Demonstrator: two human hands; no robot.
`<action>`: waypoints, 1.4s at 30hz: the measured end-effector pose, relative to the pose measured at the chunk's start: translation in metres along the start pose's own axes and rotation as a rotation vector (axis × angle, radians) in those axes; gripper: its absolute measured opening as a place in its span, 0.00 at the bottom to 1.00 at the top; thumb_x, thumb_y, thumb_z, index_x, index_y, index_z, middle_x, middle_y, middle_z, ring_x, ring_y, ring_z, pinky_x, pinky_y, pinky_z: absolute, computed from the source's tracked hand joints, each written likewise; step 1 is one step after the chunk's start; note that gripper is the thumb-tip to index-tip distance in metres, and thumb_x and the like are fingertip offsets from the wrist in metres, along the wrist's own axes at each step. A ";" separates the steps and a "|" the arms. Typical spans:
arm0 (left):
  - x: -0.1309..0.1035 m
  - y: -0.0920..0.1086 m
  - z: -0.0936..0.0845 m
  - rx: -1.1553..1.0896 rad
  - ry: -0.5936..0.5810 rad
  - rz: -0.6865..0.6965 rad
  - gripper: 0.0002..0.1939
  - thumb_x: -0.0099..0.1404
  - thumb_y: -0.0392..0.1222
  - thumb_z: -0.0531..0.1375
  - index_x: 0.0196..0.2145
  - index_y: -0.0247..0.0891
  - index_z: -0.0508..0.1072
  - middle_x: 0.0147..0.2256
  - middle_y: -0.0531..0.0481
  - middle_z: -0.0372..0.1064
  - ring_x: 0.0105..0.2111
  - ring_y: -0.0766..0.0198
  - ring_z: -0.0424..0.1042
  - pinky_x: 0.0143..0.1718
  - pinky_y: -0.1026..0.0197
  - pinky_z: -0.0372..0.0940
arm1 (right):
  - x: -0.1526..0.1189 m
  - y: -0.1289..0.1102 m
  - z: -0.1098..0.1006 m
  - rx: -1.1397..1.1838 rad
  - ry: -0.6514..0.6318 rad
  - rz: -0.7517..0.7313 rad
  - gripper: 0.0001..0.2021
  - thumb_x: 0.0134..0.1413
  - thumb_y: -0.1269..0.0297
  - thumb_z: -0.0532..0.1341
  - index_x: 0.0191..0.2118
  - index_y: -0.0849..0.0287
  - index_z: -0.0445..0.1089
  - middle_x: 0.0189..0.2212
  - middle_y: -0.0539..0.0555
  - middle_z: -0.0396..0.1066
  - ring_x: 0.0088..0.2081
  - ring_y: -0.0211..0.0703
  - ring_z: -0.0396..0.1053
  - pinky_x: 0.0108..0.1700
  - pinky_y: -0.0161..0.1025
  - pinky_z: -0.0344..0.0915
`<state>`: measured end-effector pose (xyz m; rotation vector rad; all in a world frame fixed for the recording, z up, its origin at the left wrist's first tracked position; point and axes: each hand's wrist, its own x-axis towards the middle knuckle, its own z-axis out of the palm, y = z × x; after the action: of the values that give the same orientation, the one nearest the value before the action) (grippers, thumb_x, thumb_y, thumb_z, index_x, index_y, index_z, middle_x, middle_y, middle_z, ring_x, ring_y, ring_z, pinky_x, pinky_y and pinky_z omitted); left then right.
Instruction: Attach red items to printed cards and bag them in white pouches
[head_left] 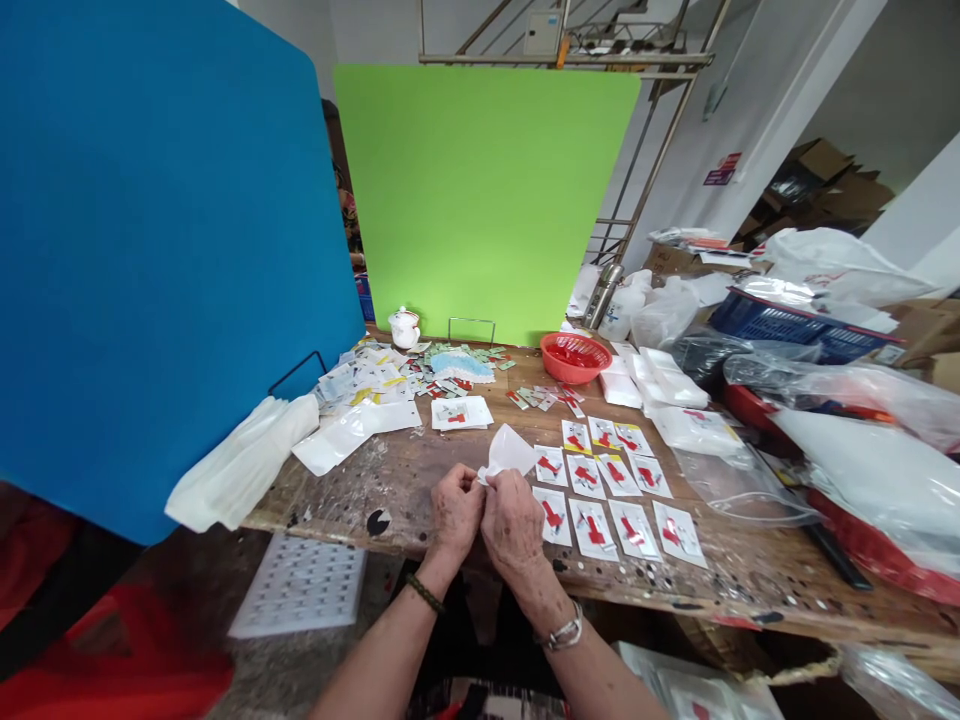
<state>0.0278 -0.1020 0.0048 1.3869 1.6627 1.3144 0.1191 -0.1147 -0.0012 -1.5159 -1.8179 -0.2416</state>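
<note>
Both hands meet above the front edge of the wooden table, their fingertips pinched on a small white sheet or bag [511, 452]. My left hand [456, 508] grips its lower left corner, and my right hand [513, 520] holds it from the right. To the right of my hands, several white cards with red pieces [590, 528] lie in rows. Beyond the hands is a small stack of white printed cards [461, 413]. Small red and green tags [541, 398] lie scattered in front of a red basket [575, 358].
A green panel [487, 200] stands behind the table [337, 510], a blue panel [172, 250] at the left. White sleeves [247, 460] hang over the left edge. Plastic bags, a blue crate [795, 325] and a black-handled tool [840, 558] are at the right. A white lidded pot [404, 328] stands behind.
</note>
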 end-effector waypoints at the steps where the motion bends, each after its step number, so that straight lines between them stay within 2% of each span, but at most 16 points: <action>1: 0.000 0.000 0.000 0.002 0.004 0.000 0.04 0.53 0.37 0.56 0.22 0.37 0.69 0.21 0.54 0.69 0.23 0.66 0.66 0.27 0.65 0.57 | 0.000 0.000 -0.002 0.020 0.003 0.000 0.09 0.60 0.74 0.50 0.31 0.59 0.64 0.27 0.54 0.66 0.31 0.43 0.62 0.32 0.37 0.54; 5: -0.005 0.003 0.002 0.058 0.007 0.071 0.06 0.55 0.37 0.56 0.21 0.38 0.67 0.20 0.54 0.67 0.22 0.68 0.63 0.27 0.65 0.55 | 0.004 0.001 -0.011 0.041 -0.025 0.020 0.09 0.58 0.74 0.50 0.34 0.60 0.66 0.28 0.55 0.66 0.32 0.44 0.63 0.34 0.37 0.57; 8: -0.013 0.008 0.002 0.109 -0.017 0.167 0.09 0.57 0.37 0.55 0.20 0.38 0.66 0.18 0.55 0.63 0.21 0.69 0.59 0.26 0.65 0.53 | 0.009 0.007 -0.016 0.080 -0.090 0.036 0.11 0.55 0.75 0.51 0.40 0.61 0.68 0.33 0.58 0.68 0.36 0.47 0.63 0.36 0.40 0.59; 10: -0.015 0.012 -0.001 0.096 -0.090 0.206 0.10 0.58 0.38 0.56 0.20 0.38 0.67 0.18 0.55 0.62 0.21 0.69 0.58 0.26 0.65 0.54 | 0.014 0.015 -0.018 0.173 -0.106 0.072 0.15 0.52 0.76 0.51 0.43 0.61 0.69 0.36 0.59 0.69 0.37 0.47 0.64 0.38 0.41 0.61; 12: -0.012 0.014 -0.006 -0.013 -0.189 0.200 0.09 0.58 0.41 0.58 0.22 0.37 0.71 0.20 0.54 0.65 0.22 0.68 0.61 0.28 0.65 0.57 | 0.020 0.022 -0.020 0.324 -0.087 0.153 0.15 0.51 0.75 0.50 0.40 0.60 0.71 0.35 0.58 0.71 0.37 0.46 0.65 0.39 0.41 0.62; 14: -0.003 0.016 -0.012 -0.197 -0.176 0.145 0.09 0.57 0.46 0.61 0.32 0.38 0.75 0.30 0.49 0.72 0.28 0.66 0.67 0.32 0.64 0.62 | 0.026 0.028 -0.021 0.537 -0.082 0.276 0.11 0.52 0.69 0.52 0.35 0.59 0.72 0.31 0.55 0.72 0.33 0.44 0.66 0.37 0.39 0.63; 17: 0.013 0.016 -0.020 -0.477 -0.046 -0.044 0.26 0.48 0.48 0.68 0.45 0.39 0.73 0.43 0.44 0.72 0.35 0.63 0.71 0.35 0.62 0.66 | 0.032 0.030 -0.022 0.944 -0.232 0.484 0.13 0.50 0.55 0.58 0.31 0.59 0.72 0.24 0.51 0.71 0.26 0.40 0.64 0.29 0.37 0.62; 20: 0.023 0.013 -0.026 -0.649 -0.187 -0.231 0.24 0.39 0.46 0.72 0.35 0.34 0.75 0.31 0.47 0.74 0.27 0.65 0.70 0.27 0.64 0.65 | 0.032 0.031 -0.021 1.173 -0.347 0.653 0.17 0.43 0.48 0.63 0.30 0.60 0.72 0.22 0.50 0.70 0.23 0.39 0.63 0.25 0.36 0.61; 22: 0.026 0.009 -0.030 -0.669 -0.211 -0.265 0.19 0.36 0.44 0.73 0.24 0.33 0.73 0.21 0.52 0.70 0.20 0.70 0.65 0.21 0.67 0.60 | 0.030 0.034 -0.020 1.137 -0.316 0.699 0.18 0.39 0.48 0.65 0.28 0.59 0.71 0.22 0.50 0.70 0.23 0.38 0.62 0.25 0.35 0.61; 25: 0.027 0.009 -0.034 -0.644 -0.130 -0.294 0.17 0.36 0.43 0.72 0.21 0.33 0.71 0.17 0.55 0.67 0.15 0.72 0.61 0.15 0.70 0.53 | 0.028 0.039 -0.019 1.064 -0.299 0.715 0.17 0.36 0.49 0.66 0.28 0.58 0.70 0.22 0.49 0.70 0.24 0.38 0.63 0.25 0.35 0.61; 27: 0.023 0.013 -0.034 -0.721 -0.054 -0.313 0.18 0.37 0.41 0.72 0.26 0.33 0.73 0.21 0.54 0.70 0.18 0.71 0.65 0.17 0.70 0.58 | 0.029 0.038 -0.018 1.107 -0.301 0.762 0.19 0.34 0.50 0.67 0.32 0.57 0.68 0.23 0.49 0.70 0.23 0.38 0.63 0.24 0.35 0.61; 29: 0.015 0.020 -0.030 -0.887 -0.017 -0.308 0.21 0.39 0.39 0.72 0.33 0.35 0.74 0.29 0.51 0.74 0.25 0.68 0.71 0.27 0.67 0.66 | 0.029 0.033 -0.016 1.172 -0.272 0.829 0.20 0.33 0.51 0.67 0.33 0.57 0.66 0.22 0.48 0.69 0.21 0.38 0.63 0.21 0.34 0.60; 31: 0.003 0.029 -0.022 -1.045 -0.074 -0.319 0.24 0.42 0.37 0.71 0.38 0.36 0.73 0.36 0.48 0.75 0.33 0.64 0.74 0.34 0.64 0.68 | 0.027 0.022 -0.013 1.207 -0.235 0.878 0.19 0.34 0.52 0.66 0.33 0.56 0.64 0.22 0.47 0.67 0.20 0.37 0.62 0.19 0.33 0.60; 33: -0.007 0.037 -0.013 -1.128 -0.119 -0.387 0.23 0.45 0.34 0.70 0.41 0.36 0.72 0.39 0.46 0.75 0.36 0.61 0.74 0.35 0.62 0.69 | 0.022 0.009 -0.008 1.193 -0.247 0.890 0.16 0.38 0.55 0.65 0.31 0.56 0.62 0.21 0.46 0.66 0.20 0.37 0.63 0.19 0.33 0.60; 38: -0.009 0.042 -0.004 -1.221 0.004 -0.673 0.11 0.58 0.30 0.61 0.40 0.36 0.71 0.34 0.48 0.75 0.34 0.61 0.76 0.35 0.59 0.71 | 0.013 -0.011 -0.013 0.967 -0.416 0.770 0.06 0.48 0.61 0.58 0.29 0.57 0.61 0.18 0.44 0.63 0.16 0.34 0.60 0.17 0.31 0.56; 42: -0.001 0.037 -0.009 -1.212 0.022 -0.700 0.03 0.63 0.32 0.58 0.35 0.34 0.71 0.27 0.50 0.73 0.26 0.64 0.74 0.32 0.59 0.72 | 0.025 0.019 -0.040 0.767 -0.572 0.551 0.03 0.48 0.66 0.59 0.31 0.58 0.66 0.25 0.47 0.70 0.20 0.35 0.65 0.23 0.32 0.61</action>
<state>0.0336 -0.1074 0.0425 0.0583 0.8418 1.4331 0.1528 -0.1126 0.0373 -1.4899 -1.5040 1.1219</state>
